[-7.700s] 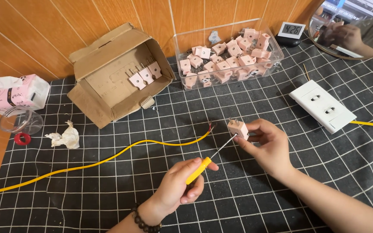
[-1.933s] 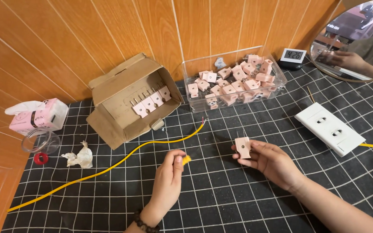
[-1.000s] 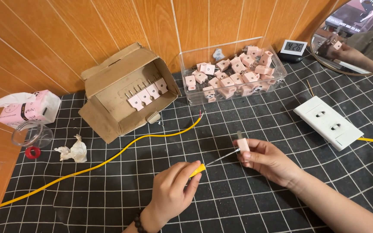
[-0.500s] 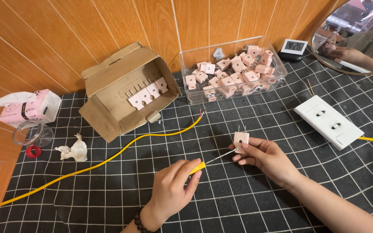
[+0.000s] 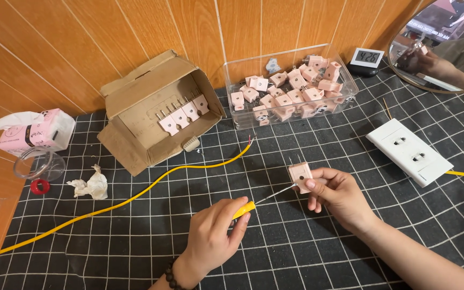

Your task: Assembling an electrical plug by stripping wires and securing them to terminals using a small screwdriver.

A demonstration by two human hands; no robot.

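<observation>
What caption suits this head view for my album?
Left hand points a yellow-handled screwdriver at a pink plug held by the right hand.

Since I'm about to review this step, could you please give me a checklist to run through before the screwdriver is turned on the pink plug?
1. Right hand grips the pink plug clear of the mat: ok.
2. Left hand holds the yellow-handled screwdriver: ok.
3. Screwdriver tip meets the plug: ok; seated in a screw: cannot tell.
4. Right-hand fingers clear of the tip: not ok, thumb lies close beside it.
5. Yellow wire lies apart from both hands: ok.
6. White socket clear of the right forearm: ok.
</observation>
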